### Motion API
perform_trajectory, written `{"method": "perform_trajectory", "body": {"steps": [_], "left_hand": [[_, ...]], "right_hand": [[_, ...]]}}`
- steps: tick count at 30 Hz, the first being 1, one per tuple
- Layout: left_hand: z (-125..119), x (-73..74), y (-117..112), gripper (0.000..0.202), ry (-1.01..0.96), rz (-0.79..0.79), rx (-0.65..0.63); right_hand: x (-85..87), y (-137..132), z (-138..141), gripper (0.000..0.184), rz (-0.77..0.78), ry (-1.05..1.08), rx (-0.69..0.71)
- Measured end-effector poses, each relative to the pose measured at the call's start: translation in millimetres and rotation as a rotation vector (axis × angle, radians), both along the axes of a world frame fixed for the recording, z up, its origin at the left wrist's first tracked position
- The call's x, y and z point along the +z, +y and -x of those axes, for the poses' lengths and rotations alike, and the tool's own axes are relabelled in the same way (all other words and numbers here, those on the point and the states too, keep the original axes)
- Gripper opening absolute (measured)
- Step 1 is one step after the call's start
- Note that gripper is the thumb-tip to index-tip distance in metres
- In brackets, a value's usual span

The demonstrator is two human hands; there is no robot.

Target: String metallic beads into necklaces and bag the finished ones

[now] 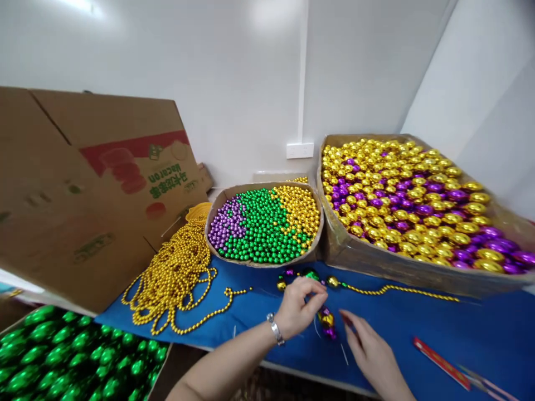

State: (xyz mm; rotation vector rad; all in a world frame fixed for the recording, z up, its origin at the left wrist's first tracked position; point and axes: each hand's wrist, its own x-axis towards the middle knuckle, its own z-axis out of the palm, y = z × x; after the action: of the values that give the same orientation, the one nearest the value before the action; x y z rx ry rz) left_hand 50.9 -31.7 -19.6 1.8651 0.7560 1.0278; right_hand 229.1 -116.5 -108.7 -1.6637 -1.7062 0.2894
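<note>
My left hand (pixel 298 312), with a silver watch (pixel 275 328) on its wrist, is closed in a pinch over the blue cloth. Whatever sits between its fingertips is too small to make out. Just below those fingertips hangs or lies a short cluster of gold and purple beads (pixel 326 321), with a thin pale thread beside it. To its right, my right hand (pixel 371 351) has its fingers extended, thumb apart, and nothing visible in them. Near its thumb is a thin white stick-like piece (pixel 344 354). Behind my left hand lies a strand with a large gold bead (pixel 333 282) and a twisted gold bead chain (pixel 388 289).
A box of small purple, green and gold beads (pixel 263 223) stands behind my hands. At right is a large box of gold and purple beads (pixel 401 206). Gold bead chains (pixel 179 273) pile up at left beside a cardboard carton (pixel 96 195). Green beads (pixel 79 356) fill a lower box. A red packet (pixel 441 362) lies right.
</note>
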Motion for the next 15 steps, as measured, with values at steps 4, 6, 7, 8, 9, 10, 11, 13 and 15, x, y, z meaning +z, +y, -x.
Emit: {"method": "perform_trajectory", "body": {"steps": [4, 6, 7, 8, 9, 10, 11, 13, 15], "left_hand": [[-10, 57.5, 2, 0.016, -0.044, -0.085, -0.1], [-14, 76.1, 4, 0.015, -0.1, -0.062, -0.114], [-15, 81.2, 5, 0.014, -0.134, -0.043, -0.108], [-16, 83.0, 6, 0.014, -0.173, -0.018, -0.096], [-16, 81.7, 6, 0.015, -0.215, 0.014, -0.079], [-16, 77.2, 6, 0.017, -0.256, 0.055, -0.063], [-15, 69.8, 5, 0.02, -0.284, 0.096, -0.058], [-15, 48.2, 2, 0.035, -0.255, 0.138, -0.091], [-16, 21.2, -3, 0.051, -0.114, 0.083, -0.187]], "right_hand": [[59.6, 10, 10, 0.031, -0.011, 0.115, 0.097], [76.7, 13, 15, 0.028, -0.004, 0.177, 0.151], [81.4, 14, 17, 0.028, 0.006, 0.207, 0.171], [84.4, 14, 17, 0.028, 0.015, 0.232, 0.182], [86.1, 13, 17, 0.028, 0.021, 0.249, 0.181], [87.4, 13, 15, 0.028, 0.021, 0.258, 0.167], [88.7, 12, 14, 0.028, 0.014, 0.262, 0.145], [92.9, 10, 11, 0.028, 0.001, 0.27, 0.097], [99.2, 9, 11, 0.029, -0.011, 0.275, 0.08]]}}
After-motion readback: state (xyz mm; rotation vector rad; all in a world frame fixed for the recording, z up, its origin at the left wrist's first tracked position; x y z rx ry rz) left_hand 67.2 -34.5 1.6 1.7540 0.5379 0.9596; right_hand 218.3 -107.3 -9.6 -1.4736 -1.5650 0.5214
